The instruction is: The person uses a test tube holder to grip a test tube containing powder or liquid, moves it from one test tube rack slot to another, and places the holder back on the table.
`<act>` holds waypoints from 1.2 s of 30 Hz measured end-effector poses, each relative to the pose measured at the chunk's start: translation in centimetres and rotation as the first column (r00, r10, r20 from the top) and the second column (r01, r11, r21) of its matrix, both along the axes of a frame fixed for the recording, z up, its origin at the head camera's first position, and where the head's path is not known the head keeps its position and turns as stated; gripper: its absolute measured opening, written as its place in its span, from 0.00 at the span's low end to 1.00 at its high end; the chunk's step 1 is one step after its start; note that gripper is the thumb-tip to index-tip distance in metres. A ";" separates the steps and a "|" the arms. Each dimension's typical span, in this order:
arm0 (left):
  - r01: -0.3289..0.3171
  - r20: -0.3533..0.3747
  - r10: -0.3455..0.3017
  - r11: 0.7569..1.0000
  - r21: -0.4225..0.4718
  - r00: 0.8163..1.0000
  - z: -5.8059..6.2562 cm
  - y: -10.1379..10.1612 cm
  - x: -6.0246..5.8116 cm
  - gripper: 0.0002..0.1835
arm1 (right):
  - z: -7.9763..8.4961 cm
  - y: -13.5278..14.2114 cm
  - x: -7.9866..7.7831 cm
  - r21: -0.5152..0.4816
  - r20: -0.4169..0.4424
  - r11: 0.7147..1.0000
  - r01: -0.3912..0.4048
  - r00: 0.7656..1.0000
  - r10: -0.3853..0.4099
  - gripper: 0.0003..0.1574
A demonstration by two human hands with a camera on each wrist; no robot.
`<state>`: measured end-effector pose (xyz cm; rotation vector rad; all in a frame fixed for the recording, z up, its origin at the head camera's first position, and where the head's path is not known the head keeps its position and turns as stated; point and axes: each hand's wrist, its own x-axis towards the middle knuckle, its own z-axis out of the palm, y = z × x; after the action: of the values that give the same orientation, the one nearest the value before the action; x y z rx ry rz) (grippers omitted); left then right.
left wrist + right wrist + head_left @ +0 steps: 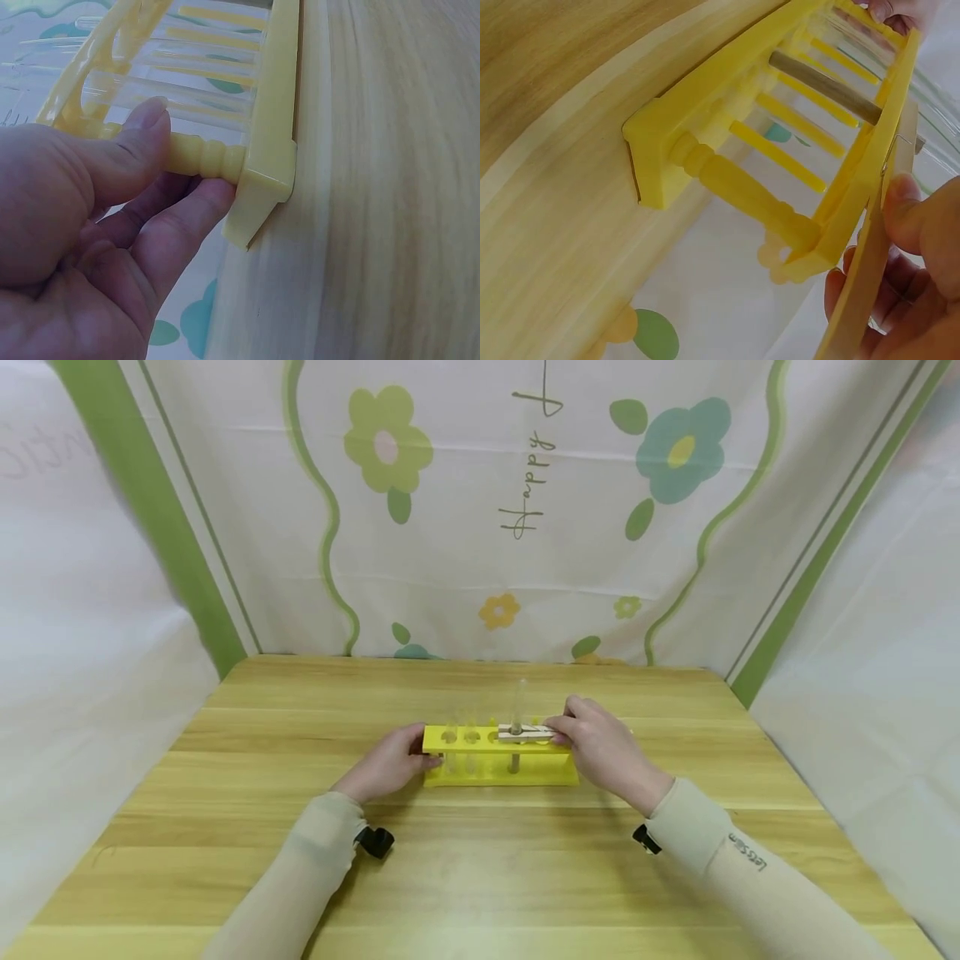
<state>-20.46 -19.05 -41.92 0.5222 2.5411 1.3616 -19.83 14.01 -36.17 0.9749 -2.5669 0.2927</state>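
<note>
A yellow test tube rack [465,747] stands on the table. At its left end, my left hand [386,764] grips the turned corner post [206,155] between thumb and fingers. My right hand [600,747] holds a wooden test tube clamp [525,734] lying level along the rack's top plate. The clamp's jaws are around a test tube [520,700] with greyish-brown contents [825,86] in its lower part; this tube stands upright through a rack hole. Two clear test tubes [172,94] sit in holes near the left end.
Beneath everything is a wood-grain table [480,877]. Behind it hangs a white curtain [450,552] printed with flowers, and similar sheets close off both sides. Yellow drying pegs [780,154] line the rack's rear.
</note>
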 end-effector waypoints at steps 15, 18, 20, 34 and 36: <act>0.018 -0.022 -0.017 1.000 0.011 1.000 0.0 0.2 -0.2 0.08 | 2.0 -0.3 -0.1 -0.094 0.005 0.995 -0.033 0.999 0.034 0.07; 0.007 -0.018 -0.007 1.000 0.011 1.000 0.0 0.2 -0.2 0.10 | 2.5 -0.4 -0.1 -0.102 0.010 0.994 -0.031 0.999 0.032 0.07; 0.001 -0.018 -0.001 1.000 0.008 1.000 0.0 0.2 -0.2 0.10 | 2.8 -0.5 -0.1 -0.103 0.012 0.994 -0.023 1.000 0.024 0.07; -0.006 -0.008 0.006 1.000 0.005 1.000 0.1 0.2 -0.1 0.10 | 4.9 -0.3 0.2 -0.109 0.036 0.994 0.033 0.999 -0.029 0.07; -0.001 -0.010 0.001 1.000 0.001 1.000 0.1 0.2 -0.1 0.10 | 5.2 -0.3 0.3 -0.111 0.044 0.993 0.039 0.998 -0.034 0.07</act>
<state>-20.60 -18.81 -41.85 0.5295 2.5494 1.3638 -19.58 13.76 -31.00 0.8890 -2.5719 0.4465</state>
